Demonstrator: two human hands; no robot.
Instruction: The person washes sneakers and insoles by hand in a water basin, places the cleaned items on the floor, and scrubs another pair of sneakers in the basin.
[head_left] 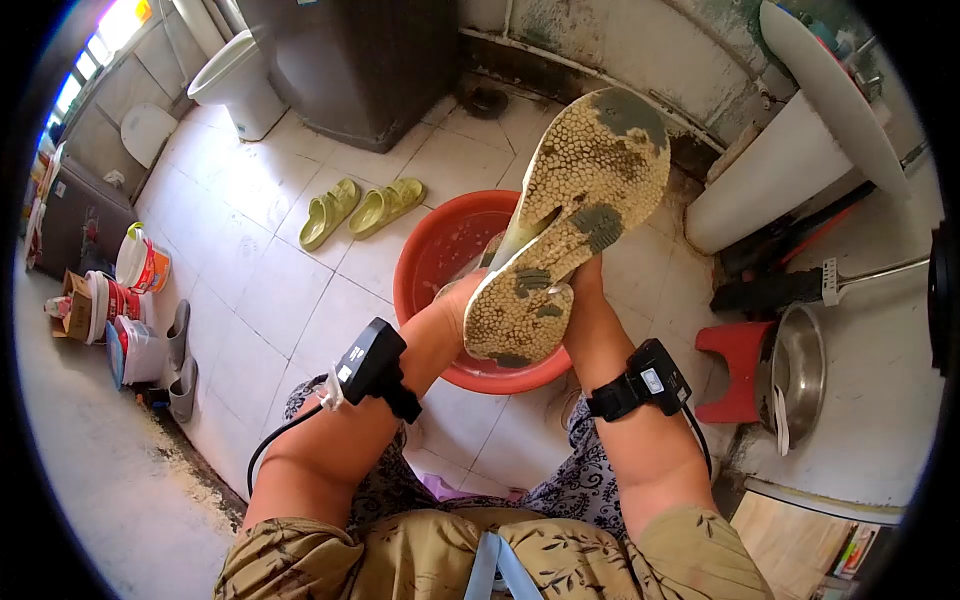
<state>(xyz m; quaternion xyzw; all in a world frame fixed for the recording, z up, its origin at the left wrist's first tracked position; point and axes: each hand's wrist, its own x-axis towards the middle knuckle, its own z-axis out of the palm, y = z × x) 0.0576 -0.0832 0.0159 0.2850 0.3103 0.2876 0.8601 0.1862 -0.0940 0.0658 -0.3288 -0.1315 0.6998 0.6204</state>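
Observation:
A shoe (590, 190) is held up over a red basin (412, 235), its worn, pebbled sole turned toward me. Dark grey patches mark its toe, middle and heel. My left hand (463, 293) reaches to the shoe's left edge, closed against it, with the fingers mostly hidden behind the sole. On the other edge my right hand (588, 280) also grips the shoe, its fingers largely covered. Cloudy, sudsy water shows in the basin. Beside my left hand, a pale greyish item is partly visible inside the basin; its kind is unclear.
Green slippers (385, 207) lie on the tiles beyond the basin. A red stool (733, 372) and a metal bowl (800, 370) are at right, below a white sink pedestal (770, 170). Tubs (143, 262) and grey slippers (183, 385) line the left wall. A toilet (240, 85) stands behind.

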